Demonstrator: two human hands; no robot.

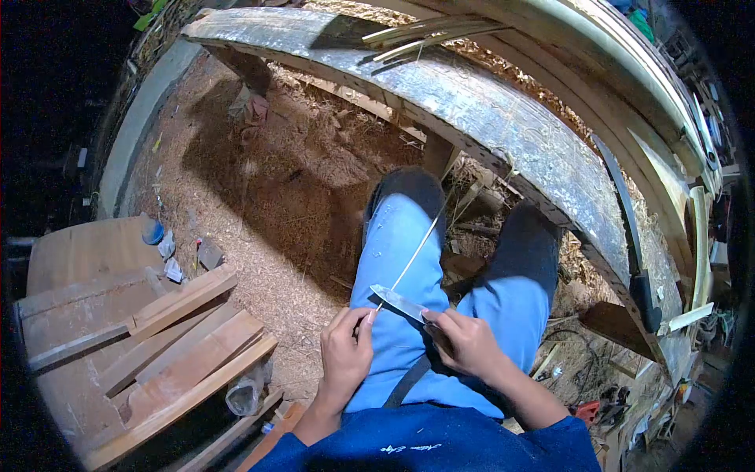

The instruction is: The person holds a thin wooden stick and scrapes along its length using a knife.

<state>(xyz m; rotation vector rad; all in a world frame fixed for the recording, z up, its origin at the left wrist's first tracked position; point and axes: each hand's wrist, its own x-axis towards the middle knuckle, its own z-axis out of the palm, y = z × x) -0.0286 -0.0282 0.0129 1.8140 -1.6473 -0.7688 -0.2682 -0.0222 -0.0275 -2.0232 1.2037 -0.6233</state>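
Observation:
My left hand (347,351) is closed on the near end of a thin strip (417,250), which runs up and away over my thigh. In my right hand (464,343) is a knife, its handle hidden in the fingers. The knife's blade (399,304) points left and lies across the strip, just beyond my left fingertips. Both hands are over my lap, a short way apart.
A long worn bench (487,102) arcs across the front, with thin strips (440,35) on top and a dark long-bladed tool (621,204) at its right. Cut boards (197,354) lie at left near a blue-capped object (152,231). Shavings cover the ground (236,291).

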